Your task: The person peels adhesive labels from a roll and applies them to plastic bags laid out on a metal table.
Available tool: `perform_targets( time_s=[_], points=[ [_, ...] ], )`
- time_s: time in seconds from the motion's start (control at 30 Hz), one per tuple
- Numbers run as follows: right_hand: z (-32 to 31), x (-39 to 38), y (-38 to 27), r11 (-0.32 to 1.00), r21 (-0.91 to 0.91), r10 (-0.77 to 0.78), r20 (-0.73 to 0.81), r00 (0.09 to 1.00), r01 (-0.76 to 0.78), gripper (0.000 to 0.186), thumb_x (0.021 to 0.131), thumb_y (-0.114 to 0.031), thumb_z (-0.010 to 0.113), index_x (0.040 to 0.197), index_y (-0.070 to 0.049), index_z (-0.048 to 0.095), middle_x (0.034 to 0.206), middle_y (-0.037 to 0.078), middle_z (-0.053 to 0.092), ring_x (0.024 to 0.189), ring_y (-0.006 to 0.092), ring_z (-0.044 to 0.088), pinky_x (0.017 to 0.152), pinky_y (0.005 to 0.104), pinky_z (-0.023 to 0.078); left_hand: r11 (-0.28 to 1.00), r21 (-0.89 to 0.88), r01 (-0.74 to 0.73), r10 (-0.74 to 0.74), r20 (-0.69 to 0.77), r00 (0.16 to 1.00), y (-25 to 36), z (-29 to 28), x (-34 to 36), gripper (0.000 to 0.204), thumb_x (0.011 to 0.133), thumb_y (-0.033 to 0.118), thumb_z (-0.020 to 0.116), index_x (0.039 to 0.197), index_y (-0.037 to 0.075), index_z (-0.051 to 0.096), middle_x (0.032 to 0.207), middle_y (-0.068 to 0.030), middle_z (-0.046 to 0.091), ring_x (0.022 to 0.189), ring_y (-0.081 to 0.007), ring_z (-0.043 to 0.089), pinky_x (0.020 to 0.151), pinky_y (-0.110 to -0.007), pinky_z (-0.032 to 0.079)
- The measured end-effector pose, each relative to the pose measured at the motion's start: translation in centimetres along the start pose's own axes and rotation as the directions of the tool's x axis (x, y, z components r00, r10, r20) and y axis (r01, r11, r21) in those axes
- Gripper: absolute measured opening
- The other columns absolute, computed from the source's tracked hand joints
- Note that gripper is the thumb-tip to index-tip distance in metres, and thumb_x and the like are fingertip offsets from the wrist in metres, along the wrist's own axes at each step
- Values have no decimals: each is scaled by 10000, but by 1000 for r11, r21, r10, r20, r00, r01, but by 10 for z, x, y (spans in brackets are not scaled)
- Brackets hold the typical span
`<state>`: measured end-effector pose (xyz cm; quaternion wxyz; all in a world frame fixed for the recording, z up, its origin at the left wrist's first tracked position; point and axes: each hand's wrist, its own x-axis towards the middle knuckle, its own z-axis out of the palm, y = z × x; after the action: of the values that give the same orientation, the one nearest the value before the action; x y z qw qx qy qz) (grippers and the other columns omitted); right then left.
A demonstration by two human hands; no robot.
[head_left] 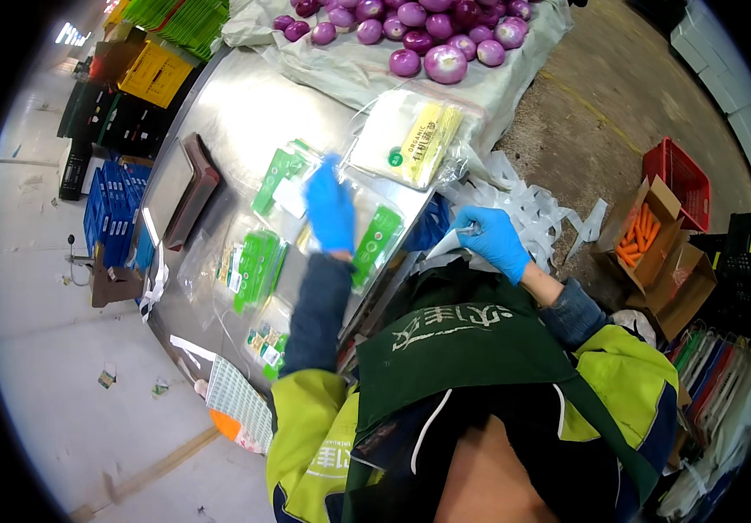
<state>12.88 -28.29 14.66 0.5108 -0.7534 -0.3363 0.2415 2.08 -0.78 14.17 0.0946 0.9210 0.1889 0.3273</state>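
Observation:
My left hand [330,205], in a blue glove, is over the steel table [227,96]; motion smears its fingers. Beside it a white label [290,198] lies on a clear plastic bag with a green panel [276,179]. Another green-panelled bag [377,244] is just right of this hand. My right hand [493,242], gloved in blue too, pinches a white paper strip [445,247] in front of my apron. A loose heap of white strips [537,205] hangs beyond it. More green-panelled bags [259,272] lie nearer me on the left.
Peeled purple onions [445,64] are piled on a whitish sheet [306,57] at the far end. A stack of bags with a yellow panel [410,139] sits before them. A brown-edged tray [191,192] lies left. Carrots [639,235] fill a cardboard box [654,270] on the right floor.

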Motion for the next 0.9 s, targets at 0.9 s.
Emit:
perform_targets(
  time_s=[0.9],
  points=[
    [-5,22,1,986,109,-130,35,991,125,301,787,-36,619,1050,-116,742,1064,82,709,750,249,683,721,286,536,893,260,366,-384,17,923,-46,37,-71,529,677,310,842,1011,-3,576,1004,-174,602,938,-338,582,840,-413,463]
  ],
)
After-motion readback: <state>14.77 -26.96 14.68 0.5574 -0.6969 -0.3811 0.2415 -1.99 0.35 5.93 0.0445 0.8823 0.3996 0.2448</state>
